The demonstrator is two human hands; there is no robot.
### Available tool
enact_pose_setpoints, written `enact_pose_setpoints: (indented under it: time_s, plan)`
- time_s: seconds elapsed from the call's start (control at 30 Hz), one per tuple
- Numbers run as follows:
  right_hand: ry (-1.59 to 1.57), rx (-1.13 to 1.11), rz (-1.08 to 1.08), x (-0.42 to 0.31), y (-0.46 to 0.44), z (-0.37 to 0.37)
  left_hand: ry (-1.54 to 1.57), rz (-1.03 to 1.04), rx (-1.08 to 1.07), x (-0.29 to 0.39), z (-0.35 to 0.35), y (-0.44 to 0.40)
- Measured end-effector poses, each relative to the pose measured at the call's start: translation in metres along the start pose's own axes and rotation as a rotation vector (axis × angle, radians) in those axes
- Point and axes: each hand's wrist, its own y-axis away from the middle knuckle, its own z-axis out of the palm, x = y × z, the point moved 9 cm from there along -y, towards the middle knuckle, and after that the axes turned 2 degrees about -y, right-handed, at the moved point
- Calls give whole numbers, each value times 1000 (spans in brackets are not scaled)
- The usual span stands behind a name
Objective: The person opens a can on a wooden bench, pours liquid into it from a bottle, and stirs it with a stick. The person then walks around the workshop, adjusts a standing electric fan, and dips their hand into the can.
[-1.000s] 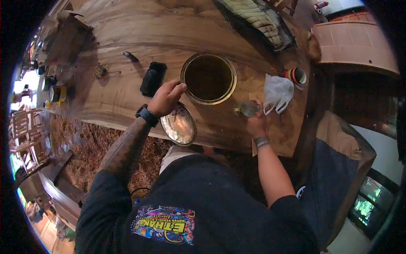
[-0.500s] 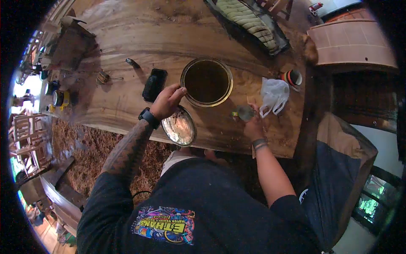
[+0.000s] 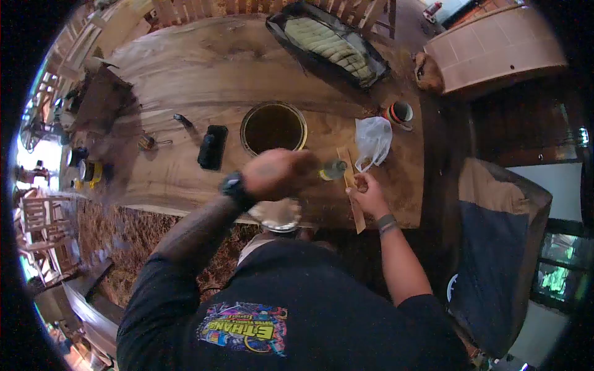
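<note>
One tin [image 3: 273, 103], one bottle [image 3: 335, 169], one strip [image 3: 357, 216], right hand [image 3: 371, 196] at strip, left hand [image 3: 273, 175] by bottle, I can't tell either grip

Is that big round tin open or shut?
Open: the tin has its top uncovered, so you can see its dark inside.

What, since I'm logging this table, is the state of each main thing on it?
Round tin: open, dark inside.
Metal lid: off the tin.
Clear bottle: tilted or lying, can't tell which.
Plastic bag: crumpled.
Striped cup: open-mouthed.
Black rectangular object: lying flat.
</note>
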Motion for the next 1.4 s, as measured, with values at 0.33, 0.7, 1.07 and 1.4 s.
enact_pose_setpoints:
  time_s: [0.33, 0.7, 1.07, 1.4]
  plan:
    - [-514, 4, -88, -57, -17, -5, -191, -134, 14, -53, 134, -84]
    - [-483, -2, -95, -24, -56, 13, -98, -169, -51, -45, 129, -92]
    - [-689, 31, 181, -9, -51, 23, 402, -56, 14, -73, 158, -87]
    - [-317, 102, -63, -14, -57, 12, 69, -186, -47, -66, 141, -56]
